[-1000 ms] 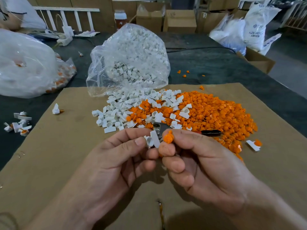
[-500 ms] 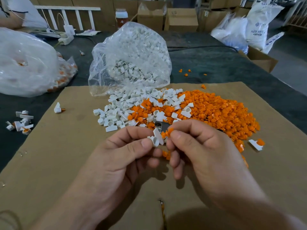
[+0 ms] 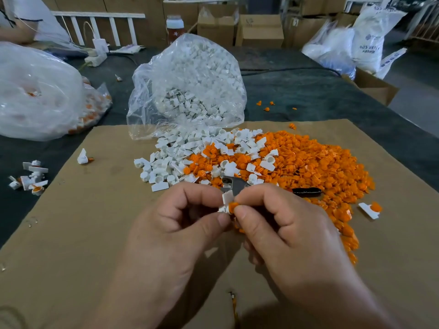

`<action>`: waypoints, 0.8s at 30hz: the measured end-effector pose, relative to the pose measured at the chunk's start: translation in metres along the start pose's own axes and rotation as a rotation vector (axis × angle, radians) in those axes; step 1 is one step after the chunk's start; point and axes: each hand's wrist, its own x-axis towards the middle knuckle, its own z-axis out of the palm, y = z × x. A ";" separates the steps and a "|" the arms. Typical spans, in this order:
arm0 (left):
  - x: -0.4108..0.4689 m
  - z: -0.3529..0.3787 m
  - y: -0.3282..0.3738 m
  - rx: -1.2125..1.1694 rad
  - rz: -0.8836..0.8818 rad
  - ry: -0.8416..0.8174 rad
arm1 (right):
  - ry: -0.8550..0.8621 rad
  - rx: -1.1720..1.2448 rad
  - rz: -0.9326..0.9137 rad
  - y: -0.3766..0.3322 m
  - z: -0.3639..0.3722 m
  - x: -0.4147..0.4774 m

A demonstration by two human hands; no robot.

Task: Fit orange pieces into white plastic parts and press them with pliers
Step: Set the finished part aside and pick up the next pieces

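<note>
A dark table (image 3: 308, 96) carries a brown cardboard sheet (image 3: 95, 233) that covers its near side. At the sheet's far edge, mid-table, a clear bag (image 3: 190, 79) full of white parts lies open toward the near edge. A larger clouded bag (image 3: 35, 91) sits by the table's left edge. An orange pile (image 3: 308, 167) spreads over the sheet's right half, touching and partly mixing with a white pile (image 3: 171, 157) to its left.

Both hands meet over the near middle of the sheet. The left hand (image 3: 171, 233) pinches a white part (image 3: 226, 200) between thumb and forefinger. The right hand (image 3: 285, 229) pinches an orange piece (image 3: 233, 206) the same way and holds it against that part. The pliers (image 3: 231, 184) lie just behind the fingers at the piles' near edge, with the dark handle toward the right edge.
</note>
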 end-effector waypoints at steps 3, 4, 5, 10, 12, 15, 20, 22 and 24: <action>-0.001 0.000 0.001 0.056 0.127 -0.032 | -0.016 0.086 0.075 -0.001 -0.001 0.001; -0.002 0.001 0.001 0.048 0.148 -0.034 | -0.027 0.084 0.085 -0.001 -0.001 0.001; -0.002 0.001 0.001 0.045 0.152 -0.025 | -0.038 0.065 0.081 -0.001 -0.001 0.001; 0.000 -0.002 0.001 0.121 0.060 0.035 | -0.058 -0.078 0.010 0.002 0.001 0.000; 0.002 -0.003 -0.003 0.133 0.060 0.046 | -0.033 -0.128 -0.046 0.002 0.001 0.000; 0.004 -0.003 -0.010 0.140 0.041 0.047 | 0.013 -0.218 -0.121 0.001 0.001 0.001; 0.003 -0.002 -0.012 0.097 -0.015 -0.003 | 0.014 -0.310 -0.191 0.001 0.000 0.002; 0.003 -0.003 -0.013 0.071 -0.057 -0.032 | 0.000 -0.330 -0.213 0.001 0.000 0.003; 0.003 -0.004 -0.015 0.082 -0.075 -0.036 | -0.017 -0.339 -0.233 0.001 -0.001 0.004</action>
